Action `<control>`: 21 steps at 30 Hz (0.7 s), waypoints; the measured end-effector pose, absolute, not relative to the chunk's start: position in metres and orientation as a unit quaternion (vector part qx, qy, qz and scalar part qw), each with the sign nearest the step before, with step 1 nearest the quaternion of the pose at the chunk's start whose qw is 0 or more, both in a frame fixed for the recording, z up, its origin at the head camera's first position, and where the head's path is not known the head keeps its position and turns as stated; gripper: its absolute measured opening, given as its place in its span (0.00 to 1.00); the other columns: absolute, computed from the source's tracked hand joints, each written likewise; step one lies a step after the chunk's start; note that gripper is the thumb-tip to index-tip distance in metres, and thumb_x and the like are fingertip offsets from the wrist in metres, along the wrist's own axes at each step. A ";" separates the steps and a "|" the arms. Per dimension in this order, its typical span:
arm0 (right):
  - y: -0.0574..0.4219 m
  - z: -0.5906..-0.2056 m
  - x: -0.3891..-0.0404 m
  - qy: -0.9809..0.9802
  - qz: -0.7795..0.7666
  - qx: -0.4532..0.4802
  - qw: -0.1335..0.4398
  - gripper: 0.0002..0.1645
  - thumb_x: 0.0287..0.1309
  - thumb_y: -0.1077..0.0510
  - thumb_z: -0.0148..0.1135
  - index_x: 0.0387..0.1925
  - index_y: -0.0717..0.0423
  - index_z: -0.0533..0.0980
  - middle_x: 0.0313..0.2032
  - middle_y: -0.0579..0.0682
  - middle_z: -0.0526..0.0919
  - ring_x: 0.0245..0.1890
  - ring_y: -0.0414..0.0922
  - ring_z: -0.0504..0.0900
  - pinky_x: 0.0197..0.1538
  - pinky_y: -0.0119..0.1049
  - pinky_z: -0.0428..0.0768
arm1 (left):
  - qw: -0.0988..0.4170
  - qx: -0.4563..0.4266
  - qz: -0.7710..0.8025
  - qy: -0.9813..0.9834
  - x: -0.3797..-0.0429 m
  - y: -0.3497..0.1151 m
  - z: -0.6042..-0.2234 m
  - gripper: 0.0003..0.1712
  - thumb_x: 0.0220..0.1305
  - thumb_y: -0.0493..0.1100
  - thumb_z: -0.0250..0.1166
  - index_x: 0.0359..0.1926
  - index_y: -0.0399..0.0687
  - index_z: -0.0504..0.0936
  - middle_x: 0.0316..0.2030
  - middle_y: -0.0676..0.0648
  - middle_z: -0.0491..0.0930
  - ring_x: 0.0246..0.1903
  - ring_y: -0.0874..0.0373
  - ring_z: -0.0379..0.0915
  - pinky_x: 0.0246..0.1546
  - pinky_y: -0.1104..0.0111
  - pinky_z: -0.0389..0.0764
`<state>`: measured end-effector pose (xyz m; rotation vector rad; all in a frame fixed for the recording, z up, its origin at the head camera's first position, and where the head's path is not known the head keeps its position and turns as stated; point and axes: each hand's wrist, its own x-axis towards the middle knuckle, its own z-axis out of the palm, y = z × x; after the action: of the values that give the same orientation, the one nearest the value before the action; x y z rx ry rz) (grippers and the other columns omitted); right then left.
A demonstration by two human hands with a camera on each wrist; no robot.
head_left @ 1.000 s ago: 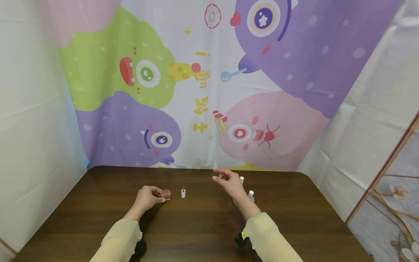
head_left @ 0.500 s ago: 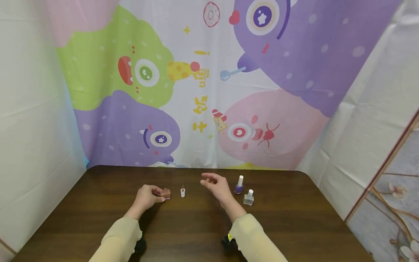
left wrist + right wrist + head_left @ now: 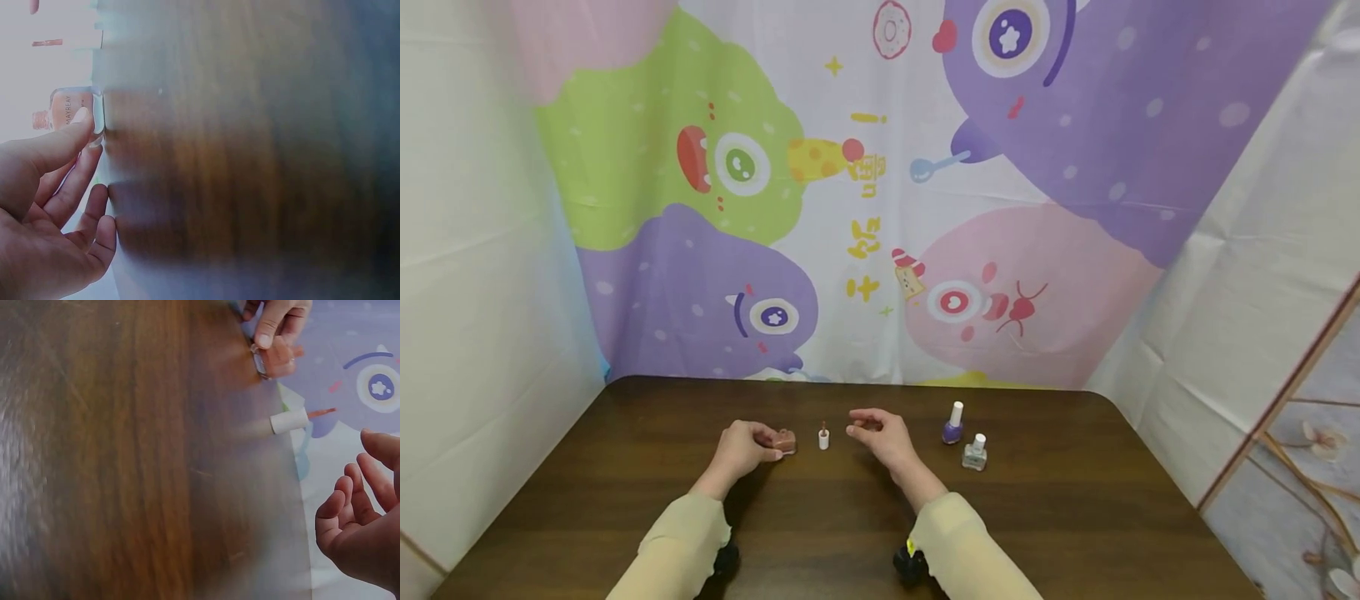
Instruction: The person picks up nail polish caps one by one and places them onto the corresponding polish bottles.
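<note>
An uncapped nail polish bottle (image 3: 786, 442) of pinkish-brown polish stands on the table, its neck bare in the left wrist view. My left hand (image 3: 741, 448) pinches it between thumb and fingers. To its right the white cap (image 3: 823, 439) stands on its top, the coated brush (image 3: 322, 412) pointing up. My right hand (image 3: 883, 440) hovers just right of the cap, fingers loosely bent and apart, holding nothing. In the right wrist view a gap shows between its fingers and the cap.
A purple nail polish bottle (image 3: 952, 425) and a clear one (image 3: 974, 453), both with white caps, stand to the right on the dark wooden table (image 3: 820, 525). A cartoon-print curtain (image 3: 850, 333) hangs behind the far edge.
My right hand has moved left, away from the purple and clear bottles and toward the upturned cap. The left hand keeps its hold on the open bottle in the same place.
</note>
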<state>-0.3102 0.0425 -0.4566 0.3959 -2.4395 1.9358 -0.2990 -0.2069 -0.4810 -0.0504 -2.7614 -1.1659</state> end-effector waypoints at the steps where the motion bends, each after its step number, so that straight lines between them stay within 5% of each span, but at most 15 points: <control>1: 0.041 -0.462 -0.314 -0.778 0.615 0.126 -0.002 0.17 0.53 0.64 0.66 0.46 0.67 0.79 0.39 0.63 0.81 0.34 0.43 0.76 0.30 0.27 0.72 | 0.071 -0.018 -0.388 -0.919 -0.299 -0.207 -0.482 0.11 0.44 0.36 0.76 0.31 0.38 0.84 0.27 0.47 0.83 0.31 0.53 0.76 0.33 0.62 0.77; 14: 0.022 -0.484 -0.327 -0.796 0.590 0.126 -0.051 0.18 0.52 0.63 0.68 0.46 0.64 0.79 0.40 0.57 0.83 0.27 0.38 0.73 0.25 0.30 0.71 | 0.076 -0.011 -0.385 -0.920 -0.300 -0.207 -0.483 0.10 0.43 0.35 0.76 0.29 0.39 0.84 0.25 0.48 0.83 0.28 0.56 0.75 0.32 0.64 0.76; 21: 0.013 -0.487 -0.327 -0.816 0.559 0.142 -0.035 0.16 0.48 0.63 0.70 0.42 0.62 0.82 0.38 0.54 0.85 0.40 0.45 0.78 0.37 0.31 0.75 | 0.077 -0.013 -0.383 -0.920 -0.300 -0.208 -0.483 0.10 0.43 0.36 0.76 0.29 0.40 0.85 0.25 0.50 0.82 0.27 0.58 0.75 0.31 0.65 0.76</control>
<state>-0.3270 0.0131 -0.4875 0.4565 -2.6223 1.7968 -0.3001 -0.2081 -0.4833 -0.0379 -2.7573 -1.1471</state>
